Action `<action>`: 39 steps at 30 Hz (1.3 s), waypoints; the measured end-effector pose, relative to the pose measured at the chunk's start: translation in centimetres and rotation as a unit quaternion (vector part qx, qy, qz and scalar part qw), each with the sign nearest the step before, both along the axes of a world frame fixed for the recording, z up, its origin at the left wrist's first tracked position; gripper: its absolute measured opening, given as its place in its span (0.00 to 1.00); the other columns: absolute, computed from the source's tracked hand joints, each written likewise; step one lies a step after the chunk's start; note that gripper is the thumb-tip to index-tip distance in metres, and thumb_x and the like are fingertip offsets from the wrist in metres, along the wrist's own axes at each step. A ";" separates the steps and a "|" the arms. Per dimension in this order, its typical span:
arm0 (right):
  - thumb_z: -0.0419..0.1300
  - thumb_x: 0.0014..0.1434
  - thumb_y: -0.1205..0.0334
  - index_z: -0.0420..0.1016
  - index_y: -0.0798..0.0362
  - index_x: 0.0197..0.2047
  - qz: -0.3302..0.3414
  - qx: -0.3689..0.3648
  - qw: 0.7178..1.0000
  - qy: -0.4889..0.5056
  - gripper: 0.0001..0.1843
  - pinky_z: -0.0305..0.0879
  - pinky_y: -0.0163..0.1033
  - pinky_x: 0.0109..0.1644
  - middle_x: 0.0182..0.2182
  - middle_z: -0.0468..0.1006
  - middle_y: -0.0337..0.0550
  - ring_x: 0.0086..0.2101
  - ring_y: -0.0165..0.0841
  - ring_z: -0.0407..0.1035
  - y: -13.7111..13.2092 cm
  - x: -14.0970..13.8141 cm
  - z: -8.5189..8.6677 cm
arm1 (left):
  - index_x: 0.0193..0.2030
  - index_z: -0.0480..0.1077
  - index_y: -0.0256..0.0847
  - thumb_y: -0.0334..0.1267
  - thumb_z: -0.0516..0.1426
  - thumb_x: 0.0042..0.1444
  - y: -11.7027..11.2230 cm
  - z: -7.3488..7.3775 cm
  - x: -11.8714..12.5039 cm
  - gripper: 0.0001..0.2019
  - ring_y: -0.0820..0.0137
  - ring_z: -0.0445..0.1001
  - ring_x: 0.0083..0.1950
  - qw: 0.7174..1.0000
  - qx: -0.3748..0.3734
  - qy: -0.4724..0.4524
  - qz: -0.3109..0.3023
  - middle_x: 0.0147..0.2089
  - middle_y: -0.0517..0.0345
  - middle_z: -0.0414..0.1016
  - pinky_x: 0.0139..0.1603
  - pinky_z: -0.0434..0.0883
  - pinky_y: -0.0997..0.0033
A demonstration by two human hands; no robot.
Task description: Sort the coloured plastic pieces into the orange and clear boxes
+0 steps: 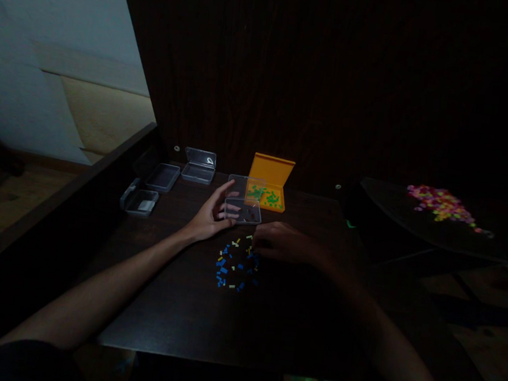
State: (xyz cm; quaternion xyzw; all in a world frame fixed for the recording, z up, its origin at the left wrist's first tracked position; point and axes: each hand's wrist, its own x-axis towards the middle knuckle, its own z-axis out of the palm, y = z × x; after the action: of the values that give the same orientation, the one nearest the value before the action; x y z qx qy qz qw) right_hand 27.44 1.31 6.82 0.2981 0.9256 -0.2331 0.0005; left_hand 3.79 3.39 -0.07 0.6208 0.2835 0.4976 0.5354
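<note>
My left hand (209, 215) grips the left side of a small clear plastic box (241, 221), thumb along its near edge and the index finger stretched up by its raised lid. A few small dark bits lie inside this box. Just right of it, my right hand (273, 240) is closed over the far right edge of a scatter of small blue, yellow and whitish toy bricks (223, 270). Its fingertips are in shadow, so anything pinched in them is hidden. Behind the clear box stands an open orange box (272, 169) with small green pieces (272, 199) in it.
Several other clear boxes, including an open one (198, 173) and one at the left (140, 203), stand at the desk's back left. A heap of colourful small pieces (442, 206) lies on a dark surface at right. A dark panel (257, 81) rises behind the desk.
</note>
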 end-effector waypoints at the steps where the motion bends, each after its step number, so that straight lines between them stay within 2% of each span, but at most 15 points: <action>1: 0.59 0.61 0.65 0.75 0.54 0.40 -0.006 0.006 1.000 -0.010 0.05 0.62 0.37 0.44 0.38 0.78 0.44 0.39 0.32 0.70 -0.2 -0.2 -0.2 | 0.70 0.49 0.54 0.40 0.68 0.45 0.0 0.0 0.0 0.47 0.65 0.74 0.48 1.000 0.000 0.001 0.001 0.65 0.42 0.59 0.48 0.77 0.60; 5: 0.59 0.60 0.66 0.76 0.55 0.39 -0.038 0.024 0.997 -0.060 0.05 0.61 0.37 0.43 0.38 0.77 0.46 0.39 0.34 0.70 -0.8 -0.9 -0.6 | 0.70 0.49 0.53 0.37 0.68 0.46 0.0 0.1 0.0 0.47 0.66 0.74 0.49 1.000 -0.002 0.006 -0.002 0.65 0.43 0.59 0.50 0.76 0.59; 14: 0.59 0.59 0.67 0.75 0.55 0.37 -0.052 0.024 0.994 -0.090 0.04 0.59 0.36 0.39 0.38 0.77 0.45 0.37 0.34 0.69 -1.2 -1.8 -0.1 | 0.70 0.48 0.54 0.39 0.68 0.46 -0.1 0.1 0.0 0.48 0.65 0.74 0.49 1.000 -0.006 0.014 -0.002 0.66 0.43 0.58 0.50 0.76 0.57; 21: 0.56 0.62 0.66 0.73 0.55 0.38 -0.028 0.030 0.999 -0.034 0.04 0.59 0.36 0.40 0.36 0.75 0.43 0.35 0.31 0.68 -1.1 -1.0 0.2 | 0.70 0.48 0.53 0.42 0.68 0.46 -0.2 0.3 0.1 0.48 0.64 0.74 0.49 1.000 -0.004 0.019 -0.001 0.66 0.42 0.58 0.50 0.76 0.54; 25: 0.56 0.62 0.66 0.72 0.55 0.36 -0.019 0.048 0.998 0.033 0.05 0.59 0.35 0.39 0.35 0.75 0.42 0.34 0.30 0.67 -0.1 -0.7 1.6 | 0.70 0.48 0.54 0.41 0.68 0.45 -0.2 0.2 0.2 0.48 0.63 0.74 0.50 1.000 -0.011 0.008 -0.005 0.66 0.43 0.58 0.50 0.76 0.54; 28: 0.55 0.61 0.67 0.73 0.55 0.37 -0.049 0.073 0.995 0.055 0.05 0.59 0.35 0.40 0.35 0.75 0.42 0.34 0.30 0.66 1.1 -1.3 2.0 | 0.70 0.49 0.54 0.41 0.68 0.45 -0.2 0.3 0.2 0.48 0.63 0.74 0.50 1.000 -0.015 0.004 -0.013 0.66 0.42 0.57 0.50 0.75 0.53; 35: 0.55 0.63 0.66 0.75 0.55 0.42 -0.090 0.132 0.987 -0.006 0.09 0.60 0.38 0.44 0.43 0.76 0.48 0.40 0.34 0.68 3.8 -3.7 0.5 | 0.70 0.49 0.54 0.40 0.69 0.44 -0.3 0.4 0.3 0.49 0.66 0.74 0.47 0.999 -0.031 -0.005 -0.016 0.66 0.42 0.57 0.50 0.75 0.55; 39: 0.54 0.63 0.66 0.76 0.54 0.46 -0.097 0.153 0.983 -0.031 0.12 0.61 0.40 0.47 0.46 0.76 0.48 0.43 0.36 0.69 4.3 -3.9 0.2 | 0.70 0.48 0.54 0.42 0.69 0.45 -0.3 0.4 0.3 0.49 0.66 0.74 0.46 1.000 -0.022 0.004 -0.014 0.65 0.42 0.58 0.50 0.75 0.53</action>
State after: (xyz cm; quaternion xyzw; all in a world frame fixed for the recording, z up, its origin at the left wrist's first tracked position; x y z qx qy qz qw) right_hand 23.59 5.62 7.07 0.3904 0.9165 -0.0780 -0.0390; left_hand 4.08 3.13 0.33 0.6143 0.2879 0.4815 0.5549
